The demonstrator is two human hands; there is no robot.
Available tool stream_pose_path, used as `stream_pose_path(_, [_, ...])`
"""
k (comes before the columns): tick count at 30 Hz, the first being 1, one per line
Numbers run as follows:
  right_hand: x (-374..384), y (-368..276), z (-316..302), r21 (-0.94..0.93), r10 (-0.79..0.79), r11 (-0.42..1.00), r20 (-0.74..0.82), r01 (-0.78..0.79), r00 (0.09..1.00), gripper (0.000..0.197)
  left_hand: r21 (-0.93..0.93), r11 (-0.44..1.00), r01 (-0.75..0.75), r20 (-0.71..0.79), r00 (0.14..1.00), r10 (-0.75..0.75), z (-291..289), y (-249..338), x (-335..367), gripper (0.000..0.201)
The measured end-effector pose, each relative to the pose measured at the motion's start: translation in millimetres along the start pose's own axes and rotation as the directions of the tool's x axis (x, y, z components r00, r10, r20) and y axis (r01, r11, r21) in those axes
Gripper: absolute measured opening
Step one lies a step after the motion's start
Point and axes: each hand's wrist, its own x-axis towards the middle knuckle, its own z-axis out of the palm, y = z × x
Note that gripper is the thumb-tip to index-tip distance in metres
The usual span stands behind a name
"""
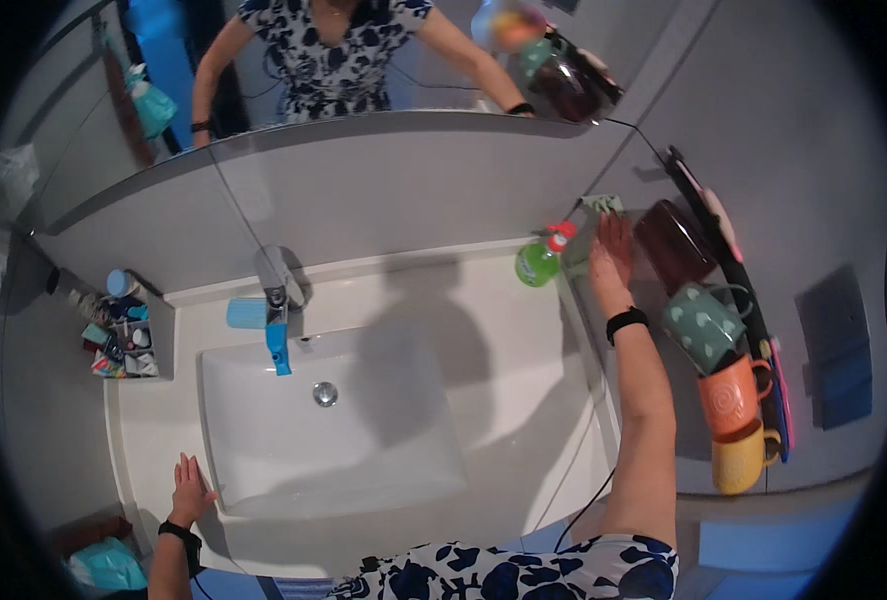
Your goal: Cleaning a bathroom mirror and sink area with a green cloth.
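Note:
My right hand [612, 262] is raised to the right wall in the back corner. Its fingers press a pale green cloth [602, 203] against the wall; part of the cloth is hidden under the palm. Just left of it stands a bottle of green liquid [538, 264] with a red pump top. At the lower left, my left hand [193, 492] lies flat on the white countertop [154, 430], fingers stretched, beside the left rim of the white sink [334, 455]. Nothing is in it.
A faucet [277, 300] with a blue spout piece stands behind the sink, a light blue block [247, 313] beside it. Cups hang along the right wall: brown [674, 243], green [704, 325], orange [732, 397] and yellow [739, 460]. A grey organizer [161, 345] holds small items at left.

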Motion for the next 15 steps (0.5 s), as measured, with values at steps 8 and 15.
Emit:
stream_pose_path(8, [-135.2,-31.2,61.9,0.403,-0.140,0.900,-0.094,0.166,0.986,0.036,0.007,0.999,-0.036,-0.017,0.999,0.036,-12.4,26.5,13.0,0.099])
stream_pose_path(15, [-190.7,-49.3,26.2,0.862,-0.165,0.397,0.405,-0.315,0.900,0.038,0.014,1.000,-0.022,-0.006,1.000,0.022,-22.4,35.1,4.0,0.097])
